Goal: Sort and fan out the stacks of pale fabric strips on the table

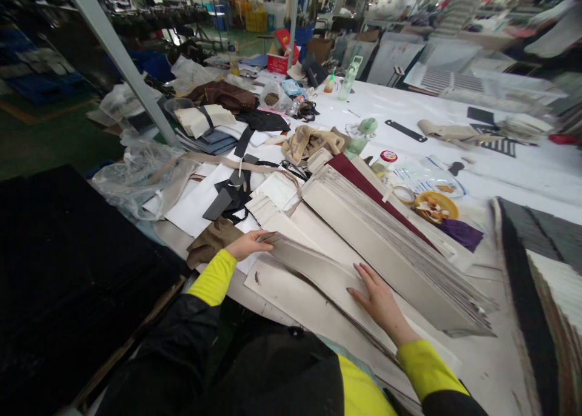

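Observation:
A long pale grey-beige strip (313,269), of fabric or thin board, lies slantwise in front of me, its left end raised off the table. My left hand (249,244) pinches that raised end between thumb and fingers. Farther along the same strip, my right hand (375,298) rests with its fingers stretched out and thumb apart. Just beyond lies a thick stack of similar strips (382,246), with a dark red strip (382,201) along its far side. Under the held strip is another pale flat piece (282,291) on the table.
Black and brown scraps (218,240) and a clear plastic bag (136,173) lie at left. A yellow bowl (448,201), purple cloth (461,234) and tape roll (403,194) sit beyond the stack. Layered dark material (527,295) stands at right. A metal post (118,52) rises at left.

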Tool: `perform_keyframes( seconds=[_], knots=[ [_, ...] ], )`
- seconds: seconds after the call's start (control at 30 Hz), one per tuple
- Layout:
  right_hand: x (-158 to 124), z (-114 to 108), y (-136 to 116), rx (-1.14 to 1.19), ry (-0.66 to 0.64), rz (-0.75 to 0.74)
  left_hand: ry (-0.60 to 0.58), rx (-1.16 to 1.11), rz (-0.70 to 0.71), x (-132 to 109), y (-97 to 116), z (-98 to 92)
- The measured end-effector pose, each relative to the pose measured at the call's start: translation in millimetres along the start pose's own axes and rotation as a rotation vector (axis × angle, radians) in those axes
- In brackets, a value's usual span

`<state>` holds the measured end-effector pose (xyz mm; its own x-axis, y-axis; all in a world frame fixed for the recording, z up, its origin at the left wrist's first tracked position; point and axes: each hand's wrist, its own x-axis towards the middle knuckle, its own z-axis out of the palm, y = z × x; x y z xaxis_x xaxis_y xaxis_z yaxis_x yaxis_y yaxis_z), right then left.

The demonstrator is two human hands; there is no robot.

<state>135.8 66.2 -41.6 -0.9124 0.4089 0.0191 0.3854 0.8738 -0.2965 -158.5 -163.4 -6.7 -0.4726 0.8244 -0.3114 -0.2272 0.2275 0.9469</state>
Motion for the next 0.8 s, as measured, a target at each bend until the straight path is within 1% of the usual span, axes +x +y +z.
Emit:
perform_keyframes(
  seconds=[0.07,0.1,0.17,0.27,0.33,0.4,0.47,0.57,0.7,0.8],
  knots=[
    [1,-3,-3,0.043,-0.039,-0.067,0.022,-0.011,-0.026,-15,-9,-4.4],
    [1,-6,-5,0.069,-0.055,-0.072,0.034,-0.028,-0.038,-19,-13,-5.8],
    [2,-13,-11,0.125,-0.1,-0.001,0.065,-0.067,-0.061,-20,-19,-6.1],
    [1,-27,-16,0.19,-0.22,0.187,0.174,-0.034,-0.059,-5,-23,-0.2],
    [0,-34,-15,0.222,-0.271,0.282,0.245,0.088,-0.009,13,-24,5.7],
    [1,-37,-12,0.243,-0.291,0.333,0.313,0.259,0.042,31,-23,11.1],
    [2,-36,-9,0.252,-0.292,0.366,0.385,0.435,0.044,46,-23,14.2],
    [6,-29,-7,0.251,-0.279,0.385,0.478,0.629,-0.007,60,-22,12.6],
    [15,-22,-11,0.231,-0.288,0.382,0.519,0.768,-0.026,68,-19,3.4],
    [21,-19,-14,0.19,-0.318,0.379,0.519,0.862,-0.059,72,-18,-2.3]
  ],
)
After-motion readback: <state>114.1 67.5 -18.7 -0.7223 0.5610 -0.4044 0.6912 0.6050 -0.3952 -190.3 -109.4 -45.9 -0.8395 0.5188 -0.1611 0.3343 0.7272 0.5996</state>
